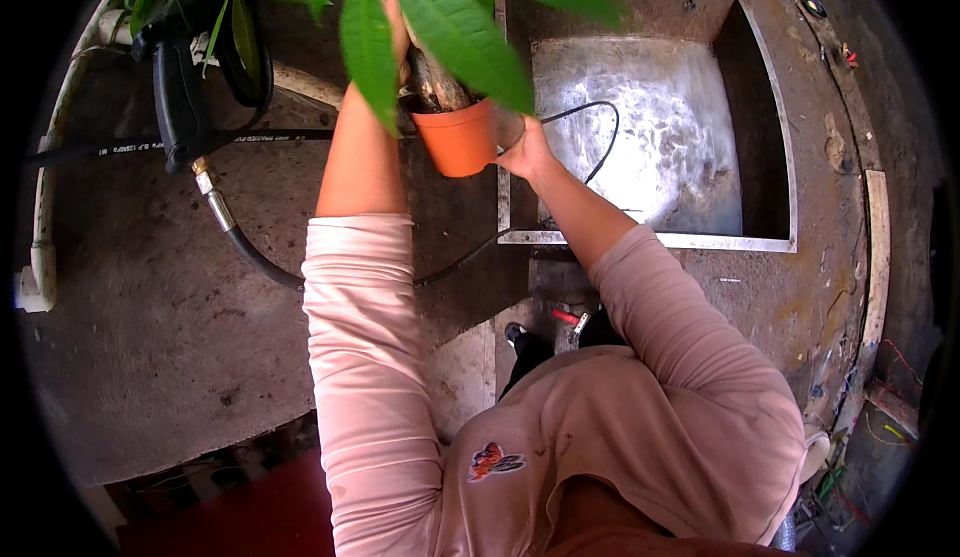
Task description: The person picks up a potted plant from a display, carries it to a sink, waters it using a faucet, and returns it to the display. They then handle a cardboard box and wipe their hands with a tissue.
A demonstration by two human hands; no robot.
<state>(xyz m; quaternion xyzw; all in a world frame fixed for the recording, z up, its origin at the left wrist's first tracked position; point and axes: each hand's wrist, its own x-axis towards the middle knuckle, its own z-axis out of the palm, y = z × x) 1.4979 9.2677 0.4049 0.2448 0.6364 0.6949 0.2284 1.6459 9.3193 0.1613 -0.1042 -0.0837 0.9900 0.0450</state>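
Note:
An orange plastic pot holds a plant with a thick brown trunk and broad green leaves. My left hand is closed around the trunk above the pot, its fingers partly hidden by leaves and trunk. At the pot's right side, my right hand is closed on a small greyish, blurred thing, pressed against or very close to the pot wall; its kind cannot be made out. The pot is held up in the air and tilts slightly.
To the right is a rectangular metal basin with a shiny floor. A black spray gun with a hose hangs at the left beside a pale pipe. A thin black cable loops over the basin. A wooden strip lies far right.

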